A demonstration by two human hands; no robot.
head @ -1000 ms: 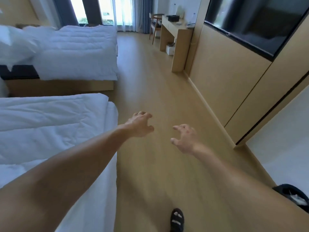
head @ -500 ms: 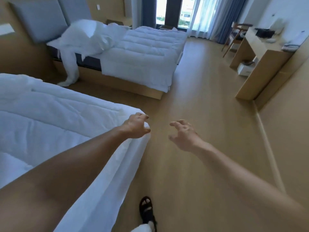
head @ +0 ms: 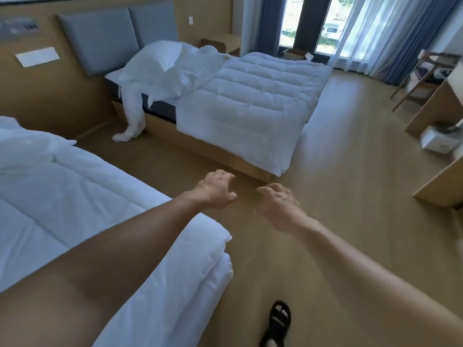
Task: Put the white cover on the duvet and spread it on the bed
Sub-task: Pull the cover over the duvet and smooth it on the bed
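**Heading for the cover**

The person faces the far bed [head: 162, 126]. On it the bare duvet [head: 250, 101] lies spread, with the cover [head: 175, 68] crumpled by the headboard. The left hand [head: 215, 191] and right hand [head: 278, 206] are loosely curled and grip nothing. The next move is probably to cross over and find the cover's opening.

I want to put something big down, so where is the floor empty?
Bare floor lies wide between the far bed and the desk. The aisle beside the near bed is narrower. Crowded: the white box and chair by the desk.
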